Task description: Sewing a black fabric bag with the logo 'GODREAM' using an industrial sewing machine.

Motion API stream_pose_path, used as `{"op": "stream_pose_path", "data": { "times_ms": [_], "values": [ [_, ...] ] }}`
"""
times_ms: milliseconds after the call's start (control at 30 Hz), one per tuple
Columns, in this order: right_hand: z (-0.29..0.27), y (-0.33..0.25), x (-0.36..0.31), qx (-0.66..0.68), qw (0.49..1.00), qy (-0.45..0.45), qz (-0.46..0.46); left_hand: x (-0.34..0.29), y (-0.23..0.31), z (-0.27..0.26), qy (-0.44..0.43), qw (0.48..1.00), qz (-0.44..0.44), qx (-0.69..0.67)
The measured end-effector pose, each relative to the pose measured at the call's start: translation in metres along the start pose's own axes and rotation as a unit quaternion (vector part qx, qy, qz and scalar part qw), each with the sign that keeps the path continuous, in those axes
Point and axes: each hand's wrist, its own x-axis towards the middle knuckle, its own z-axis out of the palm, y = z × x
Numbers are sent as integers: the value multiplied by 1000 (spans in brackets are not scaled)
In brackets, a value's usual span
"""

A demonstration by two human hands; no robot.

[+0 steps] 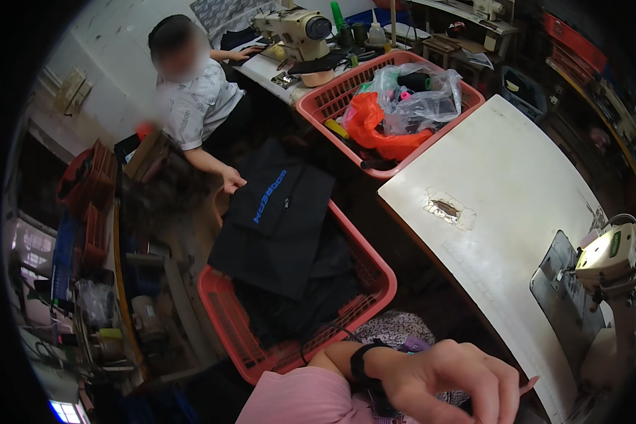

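My left hand [449, 381] is at the lower edge, in a pink sleeve with a dark band round the wrist. Its fingers are bent downward and closed; their tips, and anything in them, are cut off by the picture edge. A thin fingertip shows just beyond, and I cannot tell which hand it belongs to. My right hand is otherwise out of view. Left of my hand stands a red plastic basket [385, 277] of dark cloth. Across its far side lies a black fabric piece [261, 240] with blue lettering. A co-worker's hand [233, 179] is at its upper left edge.
A white table [502, 169] with a sewing machine [608, 258] is on the right. Behind stands another red basket [318, 106], holding plastic bags and thread spools. The co-worker [198, 99] sits by a second sewing machine [297, 32]. Shelving with clutter [99, 304] lines the left.
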Motion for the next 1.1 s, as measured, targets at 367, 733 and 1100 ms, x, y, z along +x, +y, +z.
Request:
{"op": "stream_pose_path", "data": {
  "times_ms": [367, 733, 1100],
  "values": [
    [-6, 4, 3, -21, 999, 23, -22, 3, -14, 14, 7, 944, 274, -184],
    [-20, -6, -1, -37, 996, 58, -56, 6, -8, 14, 59, 926, 272, -253],
    [159, -14, -45, -71, 993, 76, -50, 2, -15, 14, 75, 928, 264, -252]
  ]
}}
